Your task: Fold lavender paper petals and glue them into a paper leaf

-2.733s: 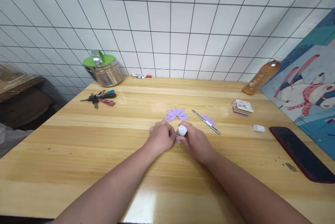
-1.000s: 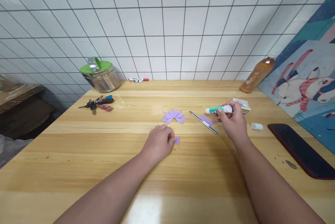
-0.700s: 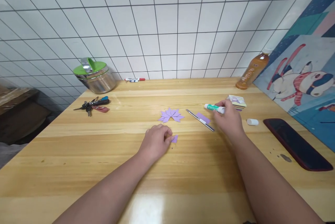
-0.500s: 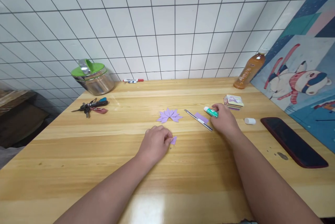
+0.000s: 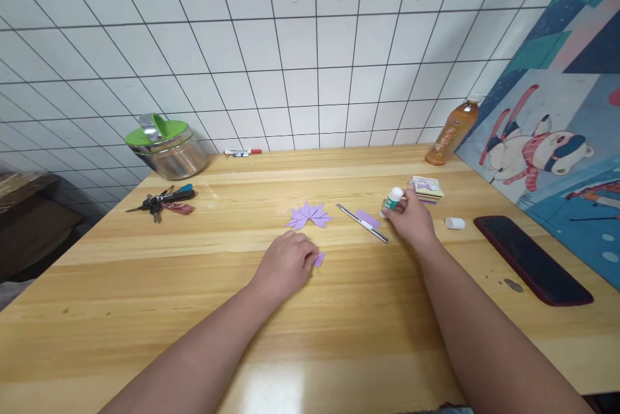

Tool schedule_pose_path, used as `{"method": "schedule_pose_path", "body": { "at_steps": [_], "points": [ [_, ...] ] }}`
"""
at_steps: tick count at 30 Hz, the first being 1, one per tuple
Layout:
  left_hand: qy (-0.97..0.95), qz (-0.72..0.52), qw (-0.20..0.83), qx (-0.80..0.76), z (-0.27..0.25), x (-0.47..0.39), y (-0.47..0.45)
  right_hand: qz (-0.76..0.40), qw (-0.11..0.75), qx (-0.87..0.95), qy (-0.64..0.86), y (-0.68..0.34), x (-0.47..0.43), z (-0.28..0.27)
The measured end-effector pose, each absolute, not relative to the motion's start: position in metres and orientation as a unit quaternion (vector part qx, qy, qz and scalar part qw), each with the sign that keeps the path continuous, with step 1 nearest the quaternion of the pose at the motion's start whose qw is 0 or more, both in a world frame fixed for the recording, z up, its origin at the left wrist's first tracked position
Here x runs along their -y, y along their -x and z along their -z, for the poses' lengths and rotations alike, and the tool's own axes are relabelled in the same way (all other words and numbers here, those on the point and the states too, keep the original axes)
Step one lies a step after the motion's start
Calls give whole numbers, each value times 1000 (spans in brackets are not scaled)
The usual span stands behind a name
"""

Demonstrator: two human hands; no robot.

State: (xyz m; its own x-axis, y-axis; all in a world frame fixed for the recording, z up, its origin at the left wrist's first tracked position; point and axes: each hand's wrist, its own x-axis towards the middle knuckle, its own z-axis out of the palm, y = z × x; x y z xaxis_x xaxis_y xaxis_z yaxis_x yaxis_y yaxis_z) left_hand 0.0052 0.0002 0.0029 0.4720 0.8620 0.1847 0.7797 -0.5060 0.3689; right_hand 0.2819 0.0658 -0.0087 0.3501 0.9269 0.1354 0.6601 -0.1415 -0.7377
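Observation:
My left hand [image 5: 287, 264] rests on the table, its fingers closed on a small purple paper piece [image 5: 320, 259]. Between the fingers of my right hand [image 5: 413, 219] is a green and white glue stick [image 5: 392, 199], standing upright with its white end up. A purple paper leaf shape [image 5: 309, 215] with dark lines lies beyond my left hand. Just left of the glue stick, a silver craft knife [image 5: 362, 223] lies beside a purple paper strip [image 5: 368, 218]. The white cap [image 5: 454, 223] lies to the right of my right hand.
A stack of coloured paper [image 5: 427, 188] and a tea bottle [image 5: 453, 132] stand behind my right hand. A dark phone [image 5: 531, 261] lies at the right. Keys [image 5: 162, 200], a green-lidded steel pot [image 5: 169, 149] and markers [image 5: 242, 152] sit at the back left.
My right hand has tipped the glue stick from lying over to upright. My left hand stays on the small paper piece. The whole view has shifted slightly.

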Motion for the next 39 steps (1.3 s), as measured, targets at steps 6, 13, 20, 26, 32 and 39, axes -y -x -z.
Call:
{"method": "schedule_pose_path", "body": {
  "at_steps": [6,13,20,26,32,39],
  "points": [
    [-846,-167,119,-492,-3,2,-5,-114,350,577,729,-277,-56,-1],
    [-864,-176,143,-450,0,0,-7,-27,328,814,478,-224,-13,-24],
    [-844,-192,140,-480,5,-1,-8,-91,138,906,389,-192,-10,0],
    [-833,-185,145,-501,2,0,-9,-58,107,910,395,-190,-10,-5],
    [-832,-189,144,-501,0,0,-9,2,83,913,399,-185,-10,-7],
    [-801,-247,229,-495,2,-1,-5,38,159,927,339,-187,-9,-14]
  ]
}}
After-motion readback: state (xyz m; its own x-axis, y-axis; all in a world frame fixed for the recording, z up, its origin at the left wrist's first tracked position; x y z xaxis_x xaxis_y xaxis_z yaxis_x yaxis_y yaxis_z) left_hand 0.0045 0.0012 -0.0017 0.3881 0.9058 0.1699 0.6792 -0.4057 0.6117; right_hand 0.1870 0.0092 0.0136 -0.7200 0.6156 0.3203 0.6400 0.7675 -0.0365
